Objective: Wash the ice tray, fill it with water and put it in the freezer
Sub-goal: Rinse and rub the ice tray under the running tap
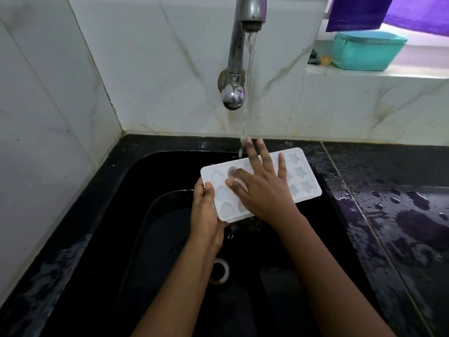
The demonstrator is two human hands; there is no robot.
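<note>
A white ice tray (303, 176) with egg-shaped and star-shaped cups is held over the black sink (150, 171). My left hand (206, 212) grips its near left end, thumb on top and fingers underneath. My right hand (262, 186) lies flat across the tray's middle with fingers spread and straight, covering several cups. A chrome tap (239, 45) on the tiled wall runs, and its stream of water (247, 93) lands by my right fingertips at the tray's far edge.
A drain (220, 271) sits in the sink floor below my arms. The black countertop (401, 215) to the right is wet with puddles. On the window ledge at the upper right stand a teal container (366, 51) and purple cloth (359, 13).
</note>
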